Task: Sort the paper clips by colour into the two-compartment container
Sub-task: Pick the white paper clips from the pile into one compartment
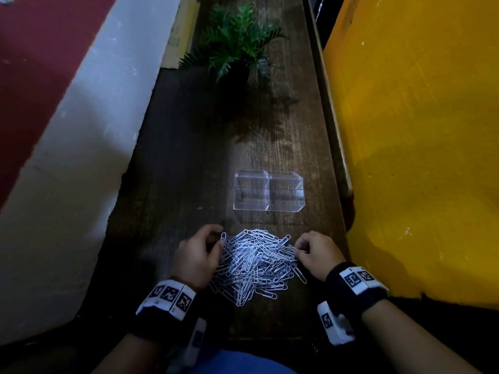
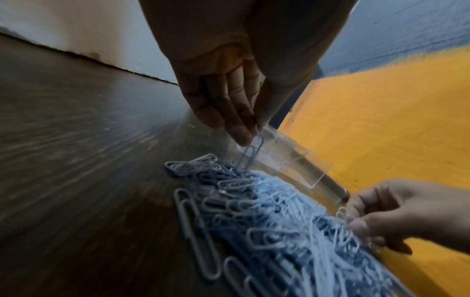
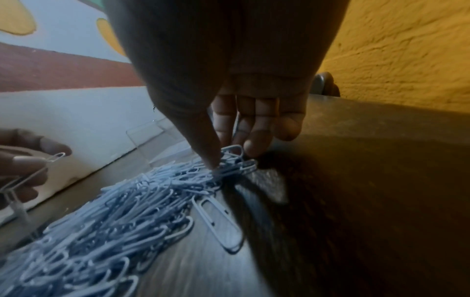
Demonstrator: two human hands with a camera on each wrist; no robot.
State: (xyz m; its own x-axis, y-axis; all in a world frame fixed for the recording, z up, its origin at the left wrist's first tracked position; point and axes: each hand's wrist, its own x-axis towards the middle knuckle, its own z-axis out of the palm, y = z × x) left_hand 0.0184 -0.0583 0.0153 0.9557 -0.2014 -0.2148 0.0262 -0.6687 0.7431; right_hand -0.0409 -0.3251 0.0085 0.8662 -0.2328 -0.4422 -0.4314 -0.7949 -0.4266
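A heap of paper clips point(image 1: 253, 265), pale ones mixed with darker ones, lies on the dark wooden table point(image 1: 189, 184) close to me. Behind it stands the clear two-compartment container point(image 1: 268, 191); I see nothing in either compartment. My left hand point(image 1: 220, 238) is at the heap's left edge and pinches one pale clip point(image 2: 251, 152) upright between thumb and fingertips. At the heap's right edge, my right hand point(image 1: 298, 248) pinches a clip point(image 3: 232, 152) that still touches the pile.
A potted fern point(image 1: 235, 41) stands at the far end of the narrow table. A yellow wall point(image 1: 418, 157) runs close along the right side, and a white and red wall point(image 1: 67, 130) along the left. One large clip point(image 3: 218, 223) lies apart beside the heap.
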